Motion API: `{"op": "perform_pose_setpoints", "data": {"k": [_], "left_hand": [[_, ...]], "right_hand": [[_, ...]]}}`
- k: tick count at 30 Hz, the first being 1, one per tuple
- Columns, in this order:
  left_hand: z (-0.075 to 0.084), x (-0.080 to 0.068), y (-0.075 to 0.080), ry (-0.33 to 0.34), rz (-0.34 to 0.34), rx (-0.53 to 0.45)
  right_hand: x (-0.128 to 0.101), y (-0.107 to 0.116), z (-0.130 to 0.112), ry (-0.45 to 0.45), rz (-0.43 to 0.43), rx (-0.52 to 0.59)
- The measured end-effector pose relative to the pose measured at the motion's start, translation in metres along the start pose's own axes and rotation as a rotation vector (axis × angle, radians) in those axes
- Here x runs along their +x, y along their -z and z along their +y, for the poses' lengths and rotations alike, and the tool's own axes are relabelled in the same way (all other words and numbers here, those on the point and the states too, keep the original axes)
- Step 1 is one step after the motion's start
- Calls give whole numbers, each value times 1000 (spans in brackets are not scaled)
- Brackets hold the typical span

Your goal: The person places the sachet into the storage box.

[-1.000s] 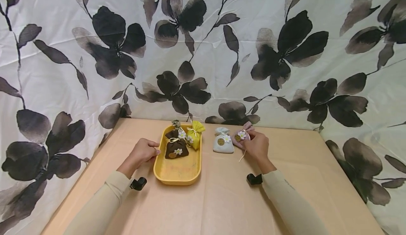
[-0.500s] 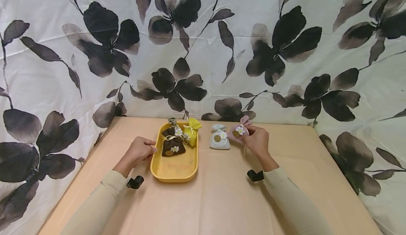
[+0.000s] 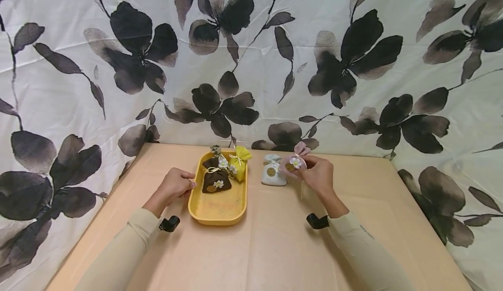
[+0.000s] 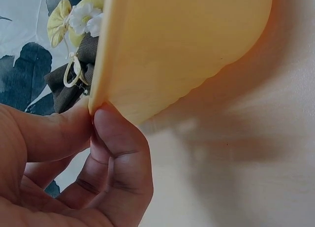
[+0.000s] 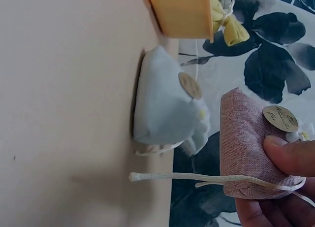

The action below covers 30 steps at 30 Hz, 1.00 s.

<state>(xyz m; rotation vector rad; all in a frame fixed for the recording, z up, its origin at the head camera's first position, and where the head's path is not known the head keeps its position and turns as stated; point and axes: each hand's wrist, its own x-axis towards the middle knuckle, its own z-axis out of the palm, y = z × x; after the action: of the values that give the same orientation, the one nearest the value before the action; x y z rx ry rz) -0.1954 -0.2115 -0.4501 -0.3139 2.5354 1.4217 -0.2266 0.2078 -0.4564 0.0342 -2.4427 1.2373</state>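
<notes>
My right hand (image 3: 316, 175) holds a small pink pouch (image 3: 294, 162) with a white flower, lifted a little off the table, its drawstring (image 5: 197, 178) dangling; the right wrist view shows my fingers (image 5: 290, 155) pinching the pouch (image 5: 248, 143). Just left of it a white pouch (image 3: 272, 173) (image 5: 165, 111) lies on the table. My left hand (image 3: 177, 184) grips the left rim of a yellow tray (image 3: 220, 203), thumb and fingers (image 4: 115, 143) pinching the rim (image 4: 106, 84). A brown pouch (image 3: 215, 181), a yellow-green pouch (image 3: 239, 163) and a darker pouch behind them lie in the tray.
A tan table (image 3: 267, 256) runs to its edges on both sides. A white cloth with dark leaf prints (image 3: 251, 64) hangs close behind and beside it. Black wrist cameras (image 3: 170, 223) sit on both sleeves.
The right hand has raised the pink pouch slightly off the table, its string hanging down. The left hand stays on the tray rim. The view has shifted a little.
</notes>
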Motion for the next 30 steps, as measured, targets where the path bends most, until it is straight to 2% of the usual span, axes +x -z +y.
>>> {"op": "perform_pose_setpoints", "data": {"k": [9,30], "left_hand": [[1,-1,1,0,-8,-7],[1,-1,1,15,-3,-3]], "right_hand": [[-6,-2,-13,-19,-33,40],[-19,-13,-53,81,-80,168]]}}
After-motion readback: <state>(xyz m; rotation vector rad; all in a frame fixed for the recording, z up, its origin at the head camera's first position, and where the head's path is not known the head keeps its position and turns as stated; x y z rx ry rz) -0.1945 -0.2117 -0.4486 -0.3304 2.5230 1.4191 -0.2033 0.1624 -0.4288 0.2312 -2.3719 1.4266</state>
